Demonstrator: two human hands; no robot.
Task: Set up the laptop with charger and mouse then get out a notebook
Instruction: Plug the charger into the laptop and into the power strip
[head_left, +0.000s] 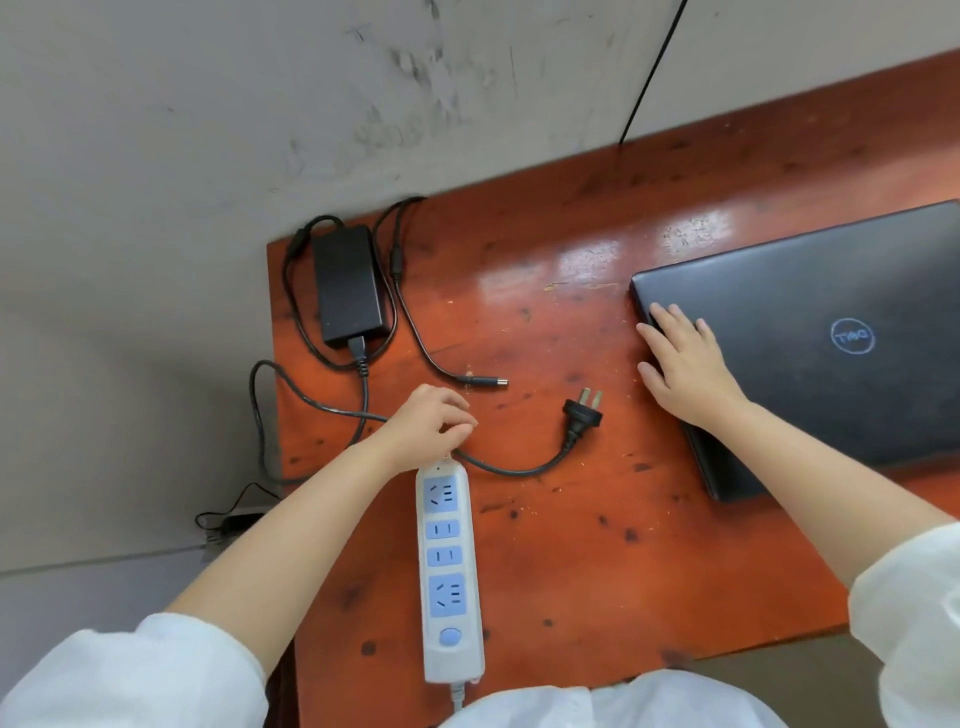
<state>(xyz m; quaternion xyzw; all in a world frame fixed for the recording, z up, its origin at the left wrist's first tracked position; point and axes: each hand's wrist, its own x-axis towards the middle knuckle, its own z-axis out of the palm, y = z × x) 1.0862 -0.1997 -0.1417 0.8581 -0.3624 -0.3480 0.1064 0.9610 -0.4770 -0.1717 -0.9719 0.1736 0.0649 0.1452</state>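
A closed black laptop (826, 343) lies at the right of the reddish wooden table (550, 545). My right hand (685, 366) rests flat on its left edge, fingers spread. The black charger brick (348, 286) sits at the table's far left corner. Its thin cord ends in a barrel connector (485, 382). The mains cord ends in a three-pin plug (584, 410) lying loose on the table. My left hand (428, 423) pinches the mains cord at the top end of a white and blue power strip (447, 571). No mouse or notebook is in view.
A grey floor lies beyond the table's left and far edges. Part of the charger cord hangs over the left edge. A small black object with a wire (234, 519) lies on the floor. A thin black cable (652, 73) runs up from the table's back edge.
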